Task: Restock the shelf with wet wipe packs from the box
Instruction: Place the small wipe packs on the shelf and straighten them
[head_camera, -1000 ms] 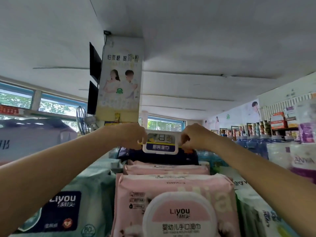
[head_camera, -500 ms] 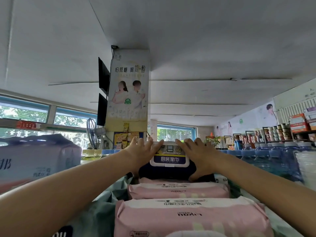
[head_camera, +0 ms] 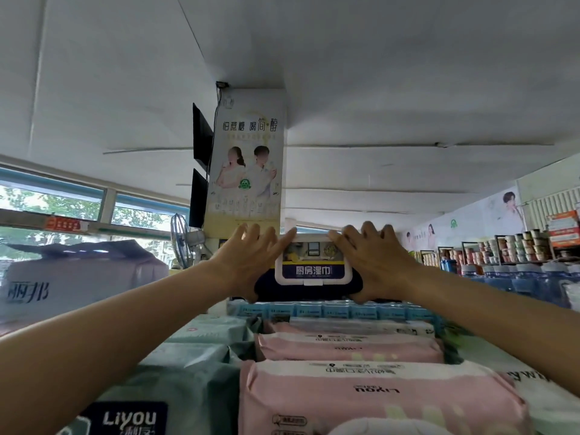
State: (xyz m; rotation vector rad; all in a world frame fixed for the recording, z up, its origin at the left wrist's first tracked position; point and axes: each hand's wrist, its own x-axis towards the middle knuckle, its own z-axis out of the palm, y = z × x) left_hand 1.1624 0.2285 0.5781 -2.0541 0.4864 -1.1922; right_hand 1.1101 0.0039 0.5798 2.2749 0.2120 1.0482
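Nearest, at bottom edge: round white lid [head_camera: 373, 427] of a pink Liyou wet wipe pack [head_camera: 376, 394], lying flat; behind it two more pink packs [head_camera: 348, 348] in a row running away from the camera. To the left, touching the pink row: grey-green Liyou packs [head_camera: 175, 372] with a dark blue label. To the right: a pale pack [head_camera: 533, 390] with partial lettering, mostly hidden by the right forearm. Beyond the pink row: a band of light blue packs [head_camera: 332, 309] set side by side. Above that band: dark navy kitchen wipe pack [head_camera: 309, 285] with a white rectangular flip lid, held up between both hands, lid facing the camera; whether it rests on the blue band cannot be told. Left hand [head_camera: 248, 262] on the pack's left end, fingers spread, thumb under the lower corner. Right hand [head_camera: 375, 262] on the right end, fingers spread over the top edge, thumb below. Far left: large wrapped bale [head_camera: 78, 287] with grey characters; behind it a standing fan [head_camera: 180, 240] and windows [head_camera: 56, 208]. Centre: pillar poster [head_camera: 248, 164] with two black screens [head_camera: 201, 164] on its left side. Far right: shelves of stacked cups [head_camera: 508, 249] and a row of water bottles [head_camera: 518, 277]
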